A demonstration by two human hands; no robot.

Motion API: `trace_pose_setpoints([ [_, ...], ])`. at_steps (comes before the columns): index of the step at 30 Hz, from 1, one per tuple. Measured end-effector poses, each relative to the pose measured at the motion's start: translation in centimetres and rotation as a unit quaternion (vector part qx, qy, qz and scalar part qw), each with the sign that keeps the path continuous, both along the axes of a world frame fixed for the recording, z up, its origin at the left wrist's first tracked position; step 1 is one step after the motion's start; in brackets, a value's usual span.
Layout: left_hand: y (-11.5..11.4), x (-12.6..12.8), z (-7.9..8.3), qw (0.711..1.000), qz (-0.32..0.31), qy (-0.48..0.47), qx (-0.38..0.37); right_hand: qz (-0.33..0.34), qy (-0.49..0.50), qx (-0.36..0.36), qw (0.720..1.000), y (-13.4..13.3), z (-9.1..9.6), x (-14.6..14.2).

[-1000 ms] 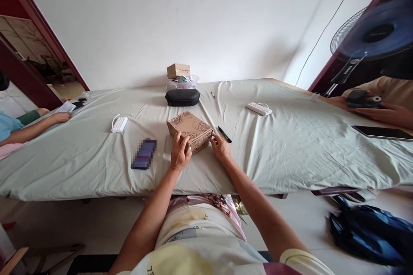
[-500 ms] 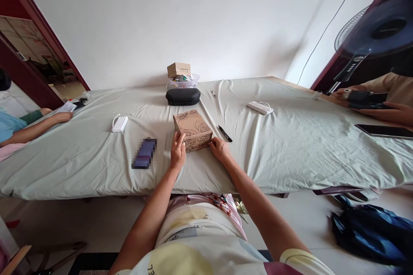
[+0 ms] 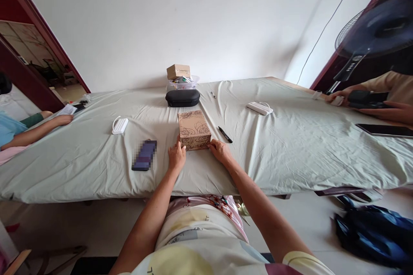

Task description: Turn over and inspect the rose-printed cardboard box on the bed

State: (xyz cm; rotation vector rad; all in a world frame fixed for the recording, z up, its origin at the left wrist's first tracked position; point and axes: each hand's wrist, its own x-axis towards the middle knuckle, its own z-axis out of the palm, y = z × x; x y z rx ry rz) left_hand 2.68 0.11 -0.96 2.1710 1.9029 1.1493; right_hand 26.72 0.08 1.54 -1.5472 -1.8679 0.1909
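Note:
A brown cardboard box printed with dark line drawings stands square to me on the table's grey-green cloth. My left hand rests against its near left corner, fingers together on the box's side. My right hand touches its near right corner, fingers curled lightly against it. Both hands hold the box between them. A black pen lies just right of the box.
A dark phone and a white case lie to the left. A black zip case, a small carton on a clear tub, another white case. Other people's arms at both table ends; a phone; a fan; a blue bag on the floor.
My hands have turned the box from a skewed angle until its sides face me squarely. My left hand slid off its top to the near corner.

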Motion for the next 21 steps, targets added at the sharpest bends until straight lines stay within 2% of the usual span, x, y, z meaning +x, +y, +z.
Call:
trace_pose_setpoints([
  [4,-0.1,0.2,-0.6,1.0,-0.003,0.007,0.009,-0.002,-0.005,-0.007,1.0,0.0,0.0,0.1],
  [11,0.6,-0.6,-0.9,0.997,-0.01,-0.073,-0.004,0.023,-0.004,-0.025,0.999,-0.2,0.4,0.0],
  [14,0.8,-0.8,-0.9,0.991,-0.01,-0.125,0.04,0.044,-0.009,-0.019,0.999,-0.2,0.2,0.0],
  [18,0.9,-0.9,-1.0,0.982,-0.018,-0.169,0.082,0.029,0.04,0.011,0.999,0.0,-0.3,-0.2],
  [21,1.0,-0.9,-1.1,0.977,-0.024,-0.194,0.08,0.005,0.117,0.092,0.989,0.2,-0.4,-0.3],
])
